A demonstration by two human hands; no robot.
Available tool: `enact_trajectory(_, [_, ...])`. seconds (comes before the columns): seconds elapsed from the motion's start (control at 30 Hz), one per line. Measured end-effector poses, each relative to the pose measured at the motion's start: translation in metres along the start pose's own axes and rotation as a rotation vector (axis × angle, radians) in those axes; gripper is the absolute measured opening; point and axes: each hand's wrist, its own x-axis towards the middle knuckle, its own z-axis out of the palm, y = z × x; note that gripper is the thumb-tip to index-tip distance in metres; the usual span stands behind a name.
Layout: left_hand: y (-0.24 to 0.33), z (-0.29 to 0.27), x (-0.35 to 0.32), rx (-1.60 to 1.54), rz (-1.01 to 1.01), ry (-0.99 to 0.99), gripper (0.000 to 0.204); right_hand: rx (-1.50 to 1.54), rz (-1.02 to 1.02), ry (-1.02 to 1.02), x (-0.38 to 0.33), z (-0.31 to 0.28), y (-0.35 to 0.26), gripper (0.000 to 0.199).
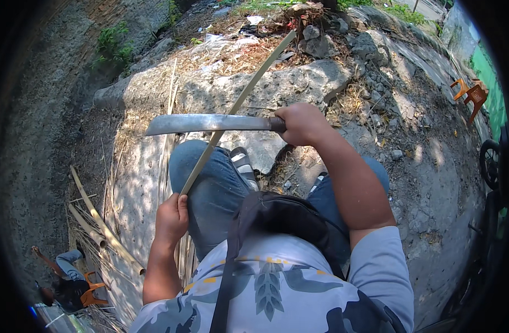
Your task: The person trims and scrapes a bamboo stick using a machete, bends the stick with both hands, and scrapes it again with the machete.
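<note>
My right hand (303,124) is closed round the dark handle of a machete (210,122), whose long broad blade points left, roughly level across the view. Behind or against the blade runs a long, thin bamboo strip (254,80), slanting from lower left to upper right; whether blade and strip touch I cannot tell. My left hand (172,218) grips the strip's near end beside my left knee, thumb on top. The strip's far end is up over the rubble.
Two bamboo poles (102,219) and several thin strips (169,111) lie on the ground at left. A concrete slab (265,91) and broken stones (371,50) are ahead. A person (66,283) sits on an orange chair at lower left. Orange chairs (475,99) stand far right, near a wheel (489,162).
</note>
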Motion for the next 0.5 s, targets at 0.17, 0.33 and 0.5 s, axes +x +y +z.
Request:
enact_trajectory(0.17, [0.005,-0.002,0.006,0.022,0.002,-0.016,0.038,0.142,0.108,0.020,0.004,0.017,0.036,0.022])
enact_trajectory(0.33, [0.000,-0.003,0.001,0.029,-0.029,-0.040,0.041,0.125,0.021,-0.015,-0.007,0.001,-0.007,0.022])
enact_trajectory(0.5, [0.004,-0.003,0.001,0.029,-0.031,-0.018,0.037,-0.083,-0.124,-0.158,-0.006,-0.005,-0.036,0.024])
